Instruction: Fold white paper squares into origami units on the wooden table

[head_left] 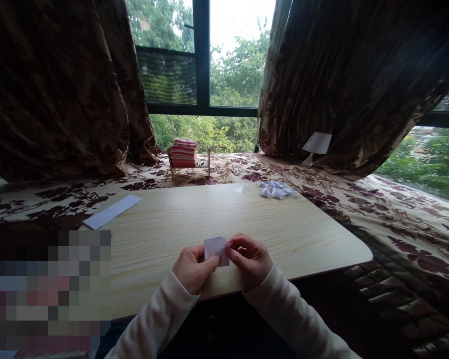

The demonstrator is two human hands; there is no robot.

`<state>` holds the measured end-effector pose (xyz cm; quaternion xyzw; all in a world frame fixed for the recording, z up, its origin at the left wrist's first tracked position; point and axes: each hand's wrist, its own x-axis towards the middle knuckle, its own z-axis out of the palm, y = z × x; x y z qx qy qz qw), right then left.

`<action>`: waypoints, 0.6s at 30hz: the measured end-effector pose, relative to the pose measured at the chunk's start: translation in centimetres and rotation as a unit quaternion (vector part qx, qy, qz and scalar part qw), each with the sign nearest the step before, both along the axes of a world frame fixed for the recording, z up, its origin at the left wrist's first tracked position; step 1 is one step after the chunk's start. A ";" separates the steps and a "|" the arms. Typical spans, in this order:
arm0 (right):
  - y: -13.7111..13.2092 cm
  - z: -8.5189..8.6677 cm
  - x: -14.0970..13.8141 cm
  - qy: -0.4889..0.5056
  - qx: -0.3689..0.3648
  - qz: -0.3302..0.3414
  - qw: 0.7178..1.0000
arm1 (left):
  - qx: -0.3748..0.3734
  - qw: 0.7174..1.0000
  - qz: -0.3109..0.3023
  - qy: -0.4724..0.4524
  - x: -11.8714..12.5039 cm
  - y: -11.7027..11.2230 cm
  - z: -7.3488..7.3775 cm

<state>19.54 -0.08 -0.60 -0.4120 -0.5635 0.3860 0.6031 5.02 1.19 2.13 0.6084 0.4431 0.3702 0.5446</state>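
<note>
A small piece of white paper is held up between both hands, above the near edge of the wood-grain table. My left hand grips its lower left part, thumb lying across the front. With thumb and forefinger, my right hand pinches the sheet's right edge. Fingers behind the paper are hidden. Several folded white paper pieces lie in a cluster at the table's far right. One small white paper triangle rests on its own to their left.
A long white paper strip lies at the table's left edge. Beyond the table, a small wooden rack holds a stack of folded pink-and-white cloths. A white lamp stands by the right curtain. Blurred blocks cover the lower left.
</note>
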 end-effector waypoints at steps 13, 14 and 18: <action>-0.3 0.2 0.3 -0.134 0.165 -0.049 0.976 | 0.010 0.998 -0.016 0.065 -0.1 0.1 0.1; -0.4 0.2 0.3 -0.151 0.181 -0.060 0.970 | 0.012 0.997 -0.016 0.069 -0.2 0.1 0.1; -0.9 0.1 0.4 -0.222 0.230 -0.117 0.940 | 0.017 0.998 -0.018 0.065 -0.2 0.1 0.0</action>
